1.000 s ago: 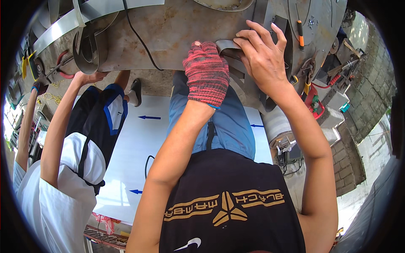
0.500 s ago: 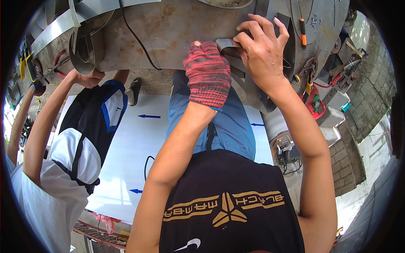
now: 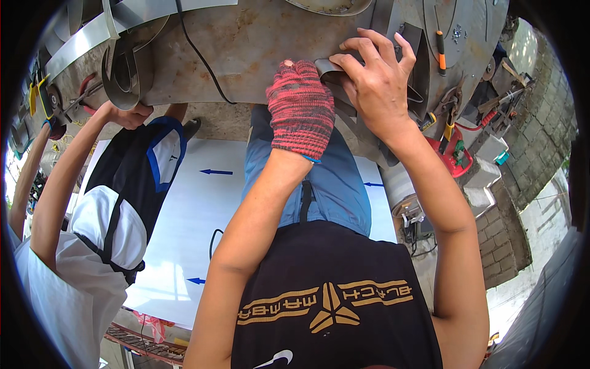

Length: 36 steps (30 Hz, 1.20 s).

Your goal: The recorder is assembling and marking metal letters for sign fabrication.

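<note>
My left hand (image 3: 301, 111), in a red-and-black knitted glove with a bare fingertip showing, is closed at the near edge of the metal bench. Beside it curls the shiny end of a sheet-metal strip (image 3: 326, 66), which runs down behind the glove, where its lower part is hidden. My bare right hand (image 3: 376, 80) bends over that strip from the right. Its index finger presses on the curled end and the thumb lies below, while the other fingers stay raised and bent. The glove hides how the left fingers grip.
Bent metal strips (image 3: 126, 74) stand on the bench (image 3: 246, 55) at left, near a black cable (image 3: 200, 56). At right lie an orange-handled screwdriver (image 3: 440, 52), pliers (image 3: 453, 101) and a red tray (image 3: 458, 161). A co-worker's hand (image 3: 129, 115) rests at the bench edge.
My right hand has moved slightly left and down, its index finger now further over the strip's curled end. My left hand has hardly moved.
</note>
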Available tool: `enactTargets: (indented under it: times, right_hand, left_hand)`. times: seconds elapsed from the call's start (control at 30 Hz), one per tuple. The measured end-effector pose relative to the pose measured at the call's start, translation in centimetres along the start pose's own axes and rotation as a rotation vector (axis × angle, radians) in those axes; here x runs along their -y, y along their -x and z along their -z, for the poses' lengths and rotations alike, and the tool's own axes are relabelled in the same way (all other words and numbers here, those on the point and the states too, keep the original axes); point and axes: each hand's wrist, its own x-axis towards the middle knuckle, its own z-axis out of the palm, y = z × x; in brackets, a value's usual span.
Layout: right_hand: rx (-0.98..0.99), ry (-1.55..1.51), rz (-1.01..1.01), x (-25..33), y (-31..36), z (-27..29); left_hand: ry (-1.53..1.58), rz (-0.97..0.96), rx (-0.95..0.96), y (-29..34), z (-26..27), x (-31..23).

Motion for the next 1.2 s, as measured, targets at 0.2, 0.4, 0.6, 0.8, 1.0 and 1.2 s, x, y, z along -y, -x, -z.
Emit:
enactTargets:
  times: [0.2, 0.4, 0.6, 0.8, 1.0, 1.2]
  right_hand:
    - [-0.028, -0.016, 0.013, -0.2, -0.1, -0.4]
    - [0.007, -0.034, -0.013, 0.0, 0.1, 0.3]
    - [-0.039, -0.088, -0.106, 0.1, 0.7, 4.2]
    - [-0.012, -0.068, -0.096, -0.4, 0.9, 3.8]
    - [0.002, -0.028, -0.077, -0.5, 0.7, 3.8]
    - [-0.007, -0.044, -0.068, -0.6, 0.7, 3.6]
  left_hand:
    - [0.054, 0.039, 0.009, -0.1, 0.2, -0.2]
    - [0.025, 0.026, -0.009, -0.2, 0.2, -0.3]
    - [0.085, 0.049, 0.017, -0.4, 1.2, -0.6]
    - [0.091, 0.021, -0.003, -0.5, 1.0, -0.4]
    - [0.098, 0.018, -0.018, -0.4, 0.8, -0.4]
    - [0.114, 0.013, -0.011, -0.4, 1.2, -0.1]
